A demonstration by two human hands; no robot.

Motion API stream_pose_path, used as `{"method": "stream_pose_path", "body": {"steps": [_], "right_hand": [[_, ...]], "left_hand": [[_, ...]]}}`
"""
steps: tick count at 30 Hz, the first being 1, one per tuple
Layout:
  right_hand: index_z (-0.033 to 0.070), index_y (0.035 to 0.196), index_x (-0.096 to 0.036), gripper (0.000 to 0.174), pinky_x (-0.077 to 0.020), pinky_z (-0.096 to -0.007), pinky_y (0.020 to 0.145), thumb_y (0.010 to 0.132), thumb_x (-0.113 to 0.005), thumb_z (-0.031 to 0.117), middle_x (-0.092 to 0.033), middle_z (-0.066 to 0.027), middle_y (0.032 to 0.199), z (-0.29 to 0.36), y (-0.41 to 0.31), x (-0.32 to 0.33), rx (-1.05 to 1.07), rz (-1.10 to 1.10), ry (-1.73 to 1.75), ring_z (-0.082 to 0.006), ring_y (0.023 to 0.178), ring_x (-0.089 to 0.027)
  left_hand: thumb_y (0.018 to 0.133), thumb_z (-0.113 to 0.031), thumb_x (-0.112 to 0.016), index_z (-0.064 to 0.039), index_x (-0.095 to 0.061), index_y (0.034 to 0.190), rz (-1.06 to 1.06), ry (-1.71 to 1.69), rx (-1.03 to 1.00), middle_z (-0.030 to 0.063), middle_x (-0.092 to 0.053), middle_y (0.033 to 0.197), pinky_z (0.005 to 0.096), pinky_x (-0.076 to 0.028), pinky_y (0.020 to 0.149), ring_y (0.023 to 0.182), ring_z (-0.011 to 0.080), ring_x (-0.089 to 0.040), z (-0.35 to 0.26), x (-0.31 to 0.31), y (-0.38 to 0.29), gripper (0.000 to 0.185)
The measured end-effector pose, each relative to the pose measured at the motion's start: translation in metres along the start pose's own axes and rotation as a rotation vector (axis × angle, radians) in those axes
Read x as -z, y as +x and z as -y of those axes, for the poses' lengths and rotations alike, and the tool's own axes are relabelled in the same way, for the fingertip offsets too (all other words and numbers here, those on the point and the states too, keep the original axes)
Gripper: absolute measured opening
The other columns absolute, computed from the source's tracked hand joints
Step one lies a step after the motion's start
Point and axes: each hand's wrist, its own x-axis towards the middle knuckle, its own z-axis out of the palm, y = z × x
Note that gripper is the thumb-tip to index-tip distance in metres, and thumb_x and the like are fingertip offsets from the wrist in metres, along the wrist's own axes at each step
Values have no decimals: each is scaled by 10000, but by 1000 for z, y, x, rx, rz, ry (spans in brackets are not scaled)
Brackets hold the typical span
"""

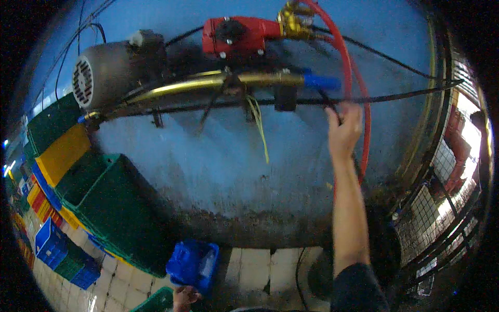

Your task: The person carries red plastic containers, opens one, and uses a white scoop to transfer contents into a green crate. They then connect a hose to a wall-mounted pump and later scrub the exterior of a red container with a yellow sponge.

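My right hand (346, 128) is raised to the wall-mounted pump unit, its thumb and fingers around a thin black piece (328, 100). That piece slants down from beside the blue sleeve (321, 82) at the end of a brass-coloured bar (269, 79). Red hoses (365, 132) hang right by the hand. Above are a red pump body (237, 37), its brass valve fitting (292, 23) and a grey electric motor (103, 74). Low in view, my left hand (186, 296) has curled fingers near the edge of a blue plastic crate (193, 265); whether it grips the crate is unclear.
Large green bins (121, 206) stand along the left, with stacked blue and green crates (64, 253) on the tiled floor (253, 265). A black cable (405, 95) crosses the blue wall. Yellow-green wires (260, 124) dangle below the pump. Wire mesh panels (423, 206) are at right.
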Motion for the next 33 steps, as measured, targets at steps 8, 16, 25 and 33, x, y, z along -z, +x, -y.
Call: {"method": "stream_pose_path", "body": {"steps": [8, 16, 25, 33], "right_hand": [[31, 1291, -625, 389, -538, -398, 661, 903, -606, 15, -671, -142, 934, -15, -298, 21, -202, 181, 32, -281, 781, -641], [137, 1260, -611, 309, -506, -486, 815, 998, -553, 290, -671, -159, 1074, -58, -596, 291, -1021, 1205, 66, -372, 962, -648], [176, 1135, -740, 333, -537, -461, 794, 937, -639, 425, -726, -126, 1046, -38, -561, 430, -1103, 1140, -217, -339, 968, -692], [226, 1058, -770, 300, -542, -392, 512, 872, -711, 454, -721, -107, 750, 45, -441, 212, -69, 1121, 31, -273, 605, -692]], "left_hand": [[944, -269, -695, -47, -627, 1134, 485, 246, -122, 111, -698, 1054, 368, -545, 739, 903, 209, -663, -53, -148, -4, 300], [988, -563, -503, -104, -382, 1479, 975, 198, -443, 148, -645, 1196, 552, -423, 1012, 1076, 292, -623, -68, -368, -84, 683], [1003, -330, -517, -74, -559, 911, 665, -96, -92, 2, -381, 589, 444, -546, 647, 488, 136, -390, -16, -409, -15, 276], [947, -175, -643, -109, -536, 888, 477, -211, -84, -12, -419, 617, 431, -542, 587, 499, 135, -440, -105, -222, 107, 139]]}}
